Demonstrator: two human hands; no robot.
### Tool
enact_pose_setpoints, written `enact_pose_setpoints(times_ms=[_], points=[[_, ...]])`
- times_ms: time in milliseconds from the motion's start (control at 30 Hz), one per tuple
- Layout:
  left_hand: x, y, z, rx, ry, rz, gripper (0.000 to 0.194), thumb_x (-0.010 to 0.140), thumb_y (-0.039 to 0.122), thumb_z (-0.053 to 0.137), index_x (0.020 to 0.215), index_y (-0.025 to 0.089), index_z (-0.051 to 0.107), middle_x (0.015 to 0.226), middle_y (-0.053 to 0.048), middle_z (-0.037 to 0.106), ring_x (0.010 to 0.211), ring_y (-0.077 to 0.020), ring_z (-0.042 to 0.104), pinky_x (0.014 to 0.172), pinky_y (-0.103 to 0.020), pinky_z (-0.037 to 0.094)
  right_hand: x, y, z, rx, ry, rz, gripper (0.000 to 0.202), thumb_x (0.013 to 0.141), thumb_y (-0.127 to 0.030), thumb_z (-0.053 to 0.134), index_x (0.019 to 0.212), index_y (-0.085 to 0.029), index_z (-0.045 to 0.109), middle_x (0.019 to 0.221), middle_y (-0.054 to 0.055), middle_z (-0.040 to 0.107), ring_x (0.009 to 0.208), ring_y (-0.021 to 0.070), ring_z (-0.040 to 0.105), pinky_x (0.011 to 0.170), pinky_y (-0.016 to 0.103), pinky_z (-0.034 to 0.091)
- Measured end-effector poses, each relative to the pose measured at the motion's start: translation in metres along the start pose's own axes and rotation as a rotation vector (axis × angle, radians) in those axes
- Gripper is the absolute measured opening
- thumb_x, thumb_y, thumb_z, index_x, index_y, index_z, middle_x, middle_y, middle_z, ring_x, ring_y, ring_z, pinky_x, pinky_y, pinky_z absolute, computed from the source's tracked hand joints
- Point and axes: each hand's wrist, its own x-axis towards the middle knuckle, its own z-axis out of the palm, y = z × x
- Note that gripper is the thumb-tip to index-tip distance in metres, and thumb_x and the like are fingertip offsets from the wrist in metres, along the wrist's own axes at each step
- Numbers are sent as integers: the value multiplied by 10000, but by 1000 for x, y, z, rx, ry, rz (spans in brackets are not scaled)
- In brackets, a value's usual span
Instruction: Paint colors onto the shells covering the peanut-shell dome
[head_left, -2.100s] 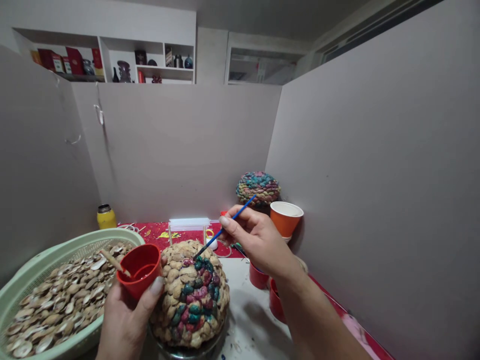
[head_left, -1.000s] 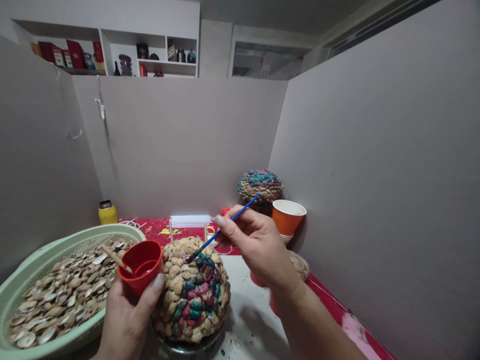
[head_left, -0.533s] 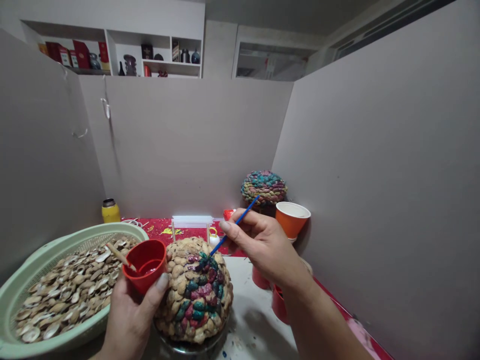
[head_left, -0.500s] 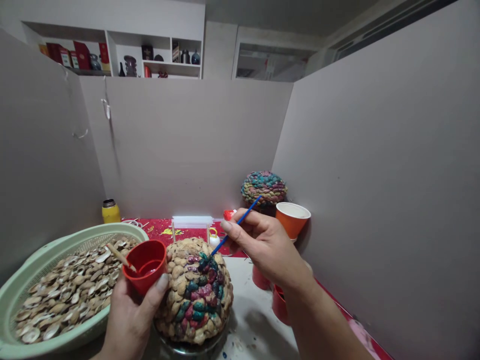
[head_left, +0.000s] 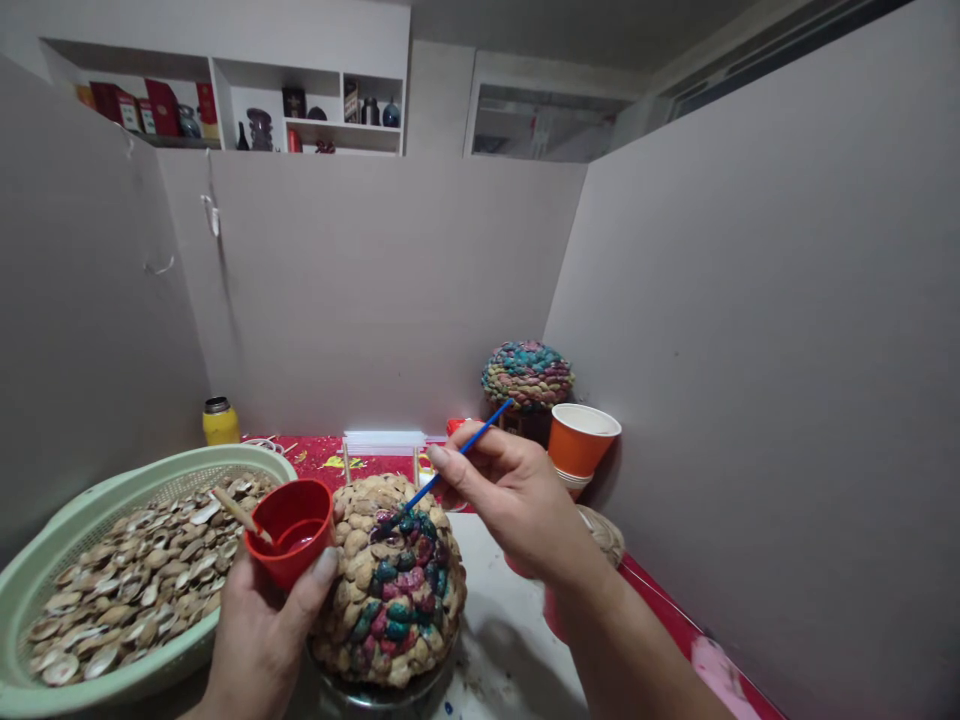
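My left hand (head_left: pixel 274 620) is closed around a small red cup (head_left: pixel 294 575), which has a wooden stick (head_left: pixel 238 510) leaning in it and some liquid at the bottom. Its thumb rests beside a rounded form (head_left: pixel 349 590) covered in tan nutshells, which sits on a glass base. Some of the shells are painted teal, purple and pink. Between thumb and fingers, my right hand (head_left: pixel 510 490) pinches a blue paintbrush (head_left: pixel 469 440). The dark bristles touch shells near the upper middle of the form.
At left stands a green colander (head_left: pixel 26 600) heaped with loose shells (head_left: pixel 142 580). Behind my right hand are stacked orange paper cups (head_left: pixel 581 440) and a second, fully coloured shell form (head_left: pixel 527 375). A yellow bottle (head_left: pixel 221 425) is at the back left. Grey panels (head_left: pixel 360 300) enclose the table.
My right hand has shifted slightly left and down, and the brush tip has moved left across the shells. My left hand and the red cup stay almost where they were.
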Motion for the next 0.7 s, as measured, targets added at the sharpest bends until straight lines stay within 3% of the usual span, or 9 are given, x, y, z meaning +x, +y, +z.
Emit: enact_pose_setpoints(times_ms=[233,467,700], points=[[-1,3,2,0,-4,-22,714,597,638,782,1085,138,635,1091,-140,752,1017,-273,696,895,-339,569,0,-12,-15,20,50,-14,362,796,-512,742,718,-185,609,640,-14,565,566,120,588,537,227,552],[-1,0,-1,6,-21,-12,696,623,619,781,1102,137,629,1117,-142,742,1046,-272,686,930,-344,559,-2,-6,-12,8,-97,-11,291,848,-461,714,806,-180,652,735,16,645,686,148,662,691,278,591],[0,-1,0,-15,-39,14,651,651,589,784,1095,144,619,1098,-123,745,1010,-241,693,913,-309,565,-4,-12,-31,-17,-147,45,294,848,-464,716,795,-180,662,771,29,631,729,172,683,722,308,617]])
